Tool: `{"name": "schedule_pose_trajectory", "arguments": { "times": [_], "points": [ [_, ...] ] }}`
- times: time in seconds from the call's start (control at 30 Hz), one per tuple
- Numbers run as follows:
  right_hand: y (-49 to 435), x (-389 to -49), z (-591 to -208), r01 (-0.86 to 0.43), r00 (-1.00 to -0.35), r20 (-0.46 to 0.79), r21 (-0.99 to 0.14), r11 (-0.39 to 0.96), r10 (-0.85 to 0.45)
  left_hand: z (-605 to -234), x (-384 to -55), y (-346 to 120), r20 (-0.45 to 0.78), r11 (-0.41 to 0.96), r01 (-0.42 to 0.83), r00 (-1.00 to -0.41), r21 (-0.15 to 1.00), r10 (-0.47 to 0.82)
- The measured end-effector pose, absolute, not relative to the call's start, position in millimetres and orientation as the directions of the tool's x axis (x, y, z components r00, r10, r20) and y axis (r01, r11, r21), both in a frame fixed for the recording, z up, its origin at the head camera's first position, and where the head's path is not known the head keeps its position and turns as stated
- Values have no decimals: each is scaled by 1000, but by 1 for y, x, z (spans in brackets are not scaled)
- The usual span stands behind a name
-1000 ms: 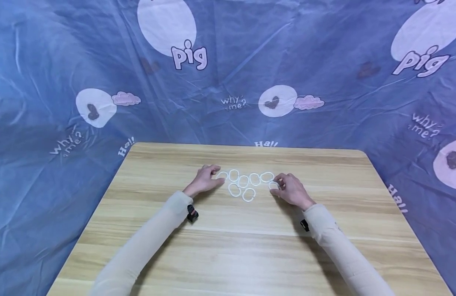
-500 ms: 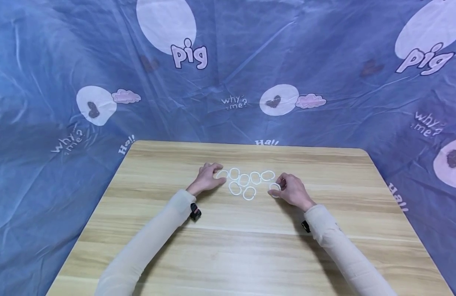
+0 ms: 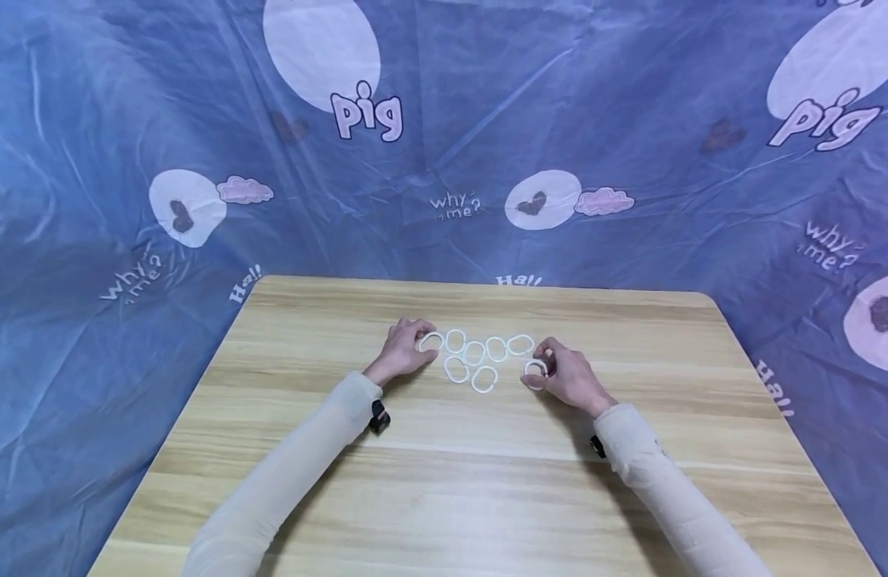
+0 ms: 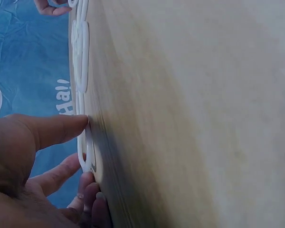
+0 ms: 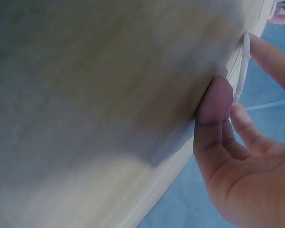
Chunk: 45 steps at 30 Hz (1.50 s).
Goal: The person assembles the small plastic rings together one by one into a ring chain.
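In the head view, my left hand [image 3: 402, 346] pinches a white split ring, like a curtain ring [image 3: 431, 334], at the left end of a loose group. The left wrist view shows my thumb on one side of this ring [image 4: 80, 145] and fingertips at its other end. On the right, my right hand [image 3: 572, 377] holds another white curtain ring [image 3: 535, 361] between thumb and fingers. In the right wrist view that ring [image 5: 245, 61] stands nearly edge-on between the fingertips. Between the hands lie several more white rings, including one with a visible gap [image 3: 485, 391].
The loose rings lie close together towards the far side of the wooden table [image 3: 444, 497]. A blue printed cloth [image 3: 429, 144] hangs behind and beside the table. A small black device [image 3: 379, 417] sits at the left cuff and another [image 3: 598, 446] at the right cuff.
My right hand has brought its ring slightly nearer to me, apart from the upper right ring. My left fingers have shifted slightly right around their ring. The rings between have stayed put.
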State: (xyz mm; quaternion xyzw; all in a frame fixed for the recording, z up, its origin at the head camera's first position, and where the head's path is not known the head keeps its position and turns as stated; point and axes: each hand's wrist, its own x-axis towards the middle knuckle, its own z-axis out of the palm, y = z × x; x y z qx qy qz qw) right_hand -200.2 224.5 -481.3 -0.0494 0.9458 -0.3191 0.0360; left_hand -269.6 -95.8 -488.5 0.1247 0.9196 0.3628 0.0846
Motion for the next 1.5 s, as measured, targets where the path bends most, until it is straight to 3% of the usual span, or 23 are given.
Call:
{"name": "schedule_pose_trajectory", "arguments": {
  "times": [0.3,0.73,1.03,1.5],
  "points": [
    [225,-197,-480,-81,-991,-33,-623,778,-129,-488,-267,-98,-11,709,228,-949,668,316],
    [226,-195,-476,-94,-991,-7,-656,749,-131,-487,-268,-104,-25,686,194,-955,701,295],
    [230,-189,-473,-63,-987,-56,-722,689,-149,-488,-267,-103,-30,663,138,-971,736,236],
    [235,-179,-477,-37,-986,-66,-801,597,-150,-491,-266,-105,-64,620,106,-967,777,246]
  ]
}}
